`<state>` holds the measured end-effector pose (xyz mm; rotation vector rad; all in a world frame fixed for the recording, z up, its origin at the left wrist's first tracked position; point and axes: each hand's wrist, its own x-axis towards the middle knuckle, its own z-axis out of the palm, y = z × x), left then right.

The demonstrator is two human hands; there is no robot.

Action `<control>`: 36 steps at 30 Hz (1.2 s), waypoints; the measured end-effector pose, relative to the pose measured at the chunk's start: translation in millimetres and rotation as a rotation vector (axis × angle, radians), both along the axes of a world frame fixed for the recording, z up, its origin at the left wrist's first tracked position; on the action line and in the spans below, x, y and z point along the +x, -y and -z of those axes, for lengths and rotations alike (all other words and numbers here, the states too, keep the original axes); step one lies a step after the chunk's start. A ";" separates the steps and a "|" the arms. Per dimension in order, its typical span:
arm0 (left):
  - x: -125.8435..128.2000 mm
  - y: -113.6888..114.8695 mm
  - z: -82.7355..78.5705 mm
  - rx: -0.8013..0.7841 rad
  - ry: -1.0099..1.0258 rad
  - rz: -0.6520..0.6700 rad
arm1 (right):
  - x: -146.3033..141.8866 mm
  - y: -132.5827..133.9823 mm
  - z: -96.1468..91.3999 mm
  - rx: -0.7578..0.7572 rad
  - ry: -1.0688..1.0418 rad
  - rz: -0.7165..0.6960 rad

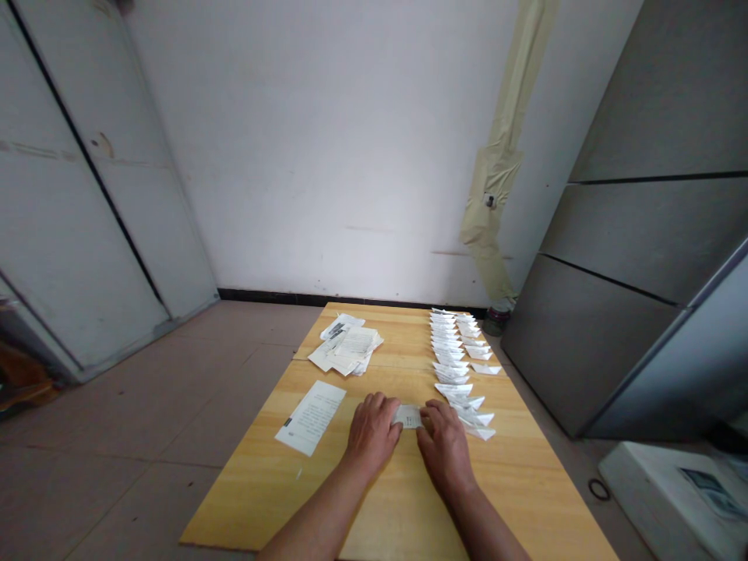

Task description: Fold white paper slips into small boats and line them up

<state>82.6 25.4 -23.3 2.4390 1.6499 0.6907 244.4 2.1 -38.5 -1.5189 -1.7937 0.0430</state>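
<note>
Between my two hands is a small folded piece of printed paper (408,417), low over the wooden table. My left hand (374,427) grips its left end, fingers curled and thumb at the near edge. The right end is held by my right hand (442,436), also with fingers bent and thumb below. Part of the paper is hidden under the fingers. Just beyond my right hand stand folded paper boats (453,389), several of them in two rows running away from me. To the left of my left hand lies a flat printed sheet (312,418).
A loose pile of printed sheets (349,347) sits at the far left of the wooden table (397,343). Beyond it is a white wall (327,156). A grey cabinet (596,335) rises at the right, and a white box (672,491) stands on the floor there.
</note>
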 end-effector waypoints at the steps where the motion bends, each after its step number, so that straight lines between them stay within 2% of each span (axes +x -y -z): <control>1: 0.0 0.3 1.1 0.012 0.026 0.005 | 0.6 0.3 -1.4 0.005 -0.033 -0.030; 5: -2.1 2.4 2.8 0.097 0.138 0.050 | -0.7 3.4 -7.5 0.027 -0.088 -0.106; 11: -5.2 2.0 2.4 0.168 0.196 0.097 | -8.4 8.3 -9.4 0.066 0.093 -0.236; 14: -5.4 0.0 5.5 0.131 0.178 0.117 | -8.8 7.2 -6.9 0.033 0.103 -0.210; 20: -11.4 -1.4 10.1 0.066 0.134 0.146 | -1.6 2.3 -4.5 -0.088 -0.086 -0.192; 28: -13.4 4.4 0.6 0.024 0.053 0.148 | 8.3 -4.9 5.3 -0.167 -0.121 -0.204; 36: -11.8 9.1 -9.9 0.005 0.073 0.109 | 1.8 -2.9 -4.9 -0.167 -0.134 -0.153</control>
